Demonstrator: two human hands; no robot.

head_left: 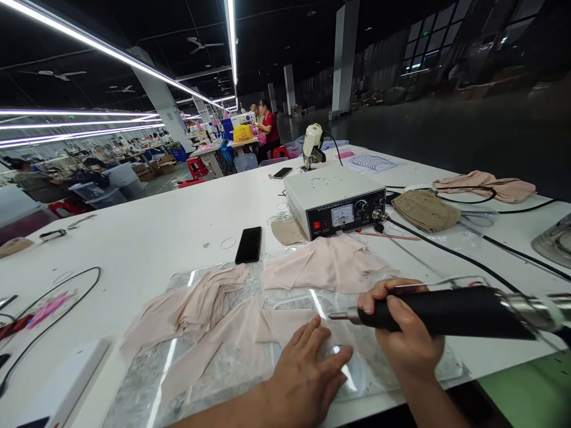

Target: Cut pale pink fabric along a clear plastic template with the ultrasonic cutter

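My right hand [408, 333] is wrapped round the black grip of an ultrasonic handpiece [450, 312]. Its narrow metal tip points left, just above a strip of pale pink fabric [292, 324]; whether it touches is unclear. With fingers spread, my left hand [312, 368] lies flat over the strip's near edge and the clear sheet [223, 368] under it. To the left is a fanned stack of fabric pieces [209, 297]. More pale pink fabric [325, 261] is piled beyond the tip.
A control box [339, 205] with a dial stands behind the fabric, its black cable [459, 255] running right. One black phone [248, 245] lies left of it. Brown card patterns [426, 210] sit at right, a white power strip [66, 386] at left. People sew farther off.
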